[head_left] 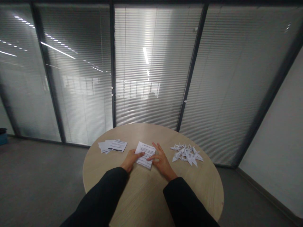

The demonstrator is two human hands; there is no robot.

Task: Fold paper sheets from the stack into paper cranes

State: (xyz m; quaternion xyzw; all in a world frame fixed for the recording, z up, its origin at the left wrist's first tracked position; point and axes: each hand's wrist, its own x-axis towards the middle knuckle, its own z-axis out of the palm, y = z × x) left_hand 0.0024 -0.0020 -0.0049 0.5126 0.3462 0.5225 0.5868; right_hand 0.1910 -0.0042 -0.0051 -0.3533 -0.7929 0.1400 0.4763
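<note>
Between my hands is a small printed sheet of paper [145, 151], roughly square and tilted, a little above the tabletop. My left hand [132, 158] grips its left edge, the thumb lying on the printed face. At the right edge, my right hand [161, 159] touches the sheet with thumb and index finger, while its other fingers stretch out past the edge. Whether the right hand pinches the paper firmly is hard to see. To the right lies a heap of folded white paper cranes [188, 154]. A loose stack of printed paper sheets [113, 146] lies to the left.
The round wooden table [146, 195] stands before glass partitions with blinds [151, 63]. A white wall [281, 151] rises at the right. On the grey floor [47, 176], a blue container [3, 138] sits at the far left.
</note>
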